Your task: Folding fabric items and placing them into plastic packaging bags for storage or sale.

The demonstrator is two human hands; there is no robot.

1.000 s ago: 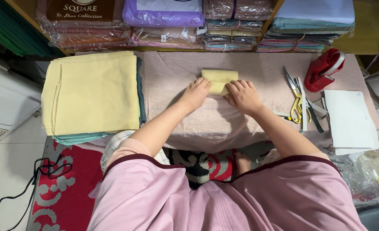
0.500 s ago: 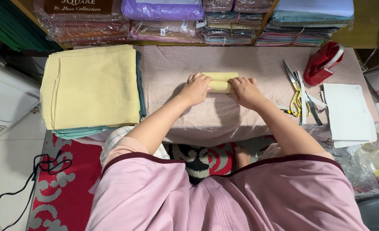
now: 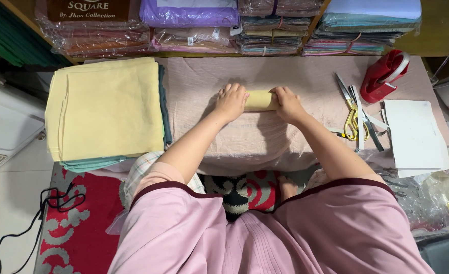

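A small roll of pale yellow cloth (image 3: 260, 100) lay near the middle of the pink-covered work table (image 3: 295, 76), and it was gripped at both ends. The left hand (image 3: 231, 101) was curled over the roll's left end, fingers bent and pressed down on it; the right hand (image 3: 286, 103) was curled the same way over the right end. Only the short middle stretch of the roll was left showing between them.

The roll's long axis ran left to right across the table, parallel to the person's chest, with one end pointing toward the stack of yellow fabric (image 3: 106, 109) and the other toward the yellow-handled scissors (image 3: 351, 119).

It was judged that the roll could spring loose if the pressure of either hand were eased, since folded cloth tends to unwind. Uneven pressure could also let one end creep ahead, so that the roll would be skewed or coned. The wrinkled table cover might be dragged along under the palms. The scissors and the red tape dispenser (image 3: 383, 76) lay well apart from the hands.
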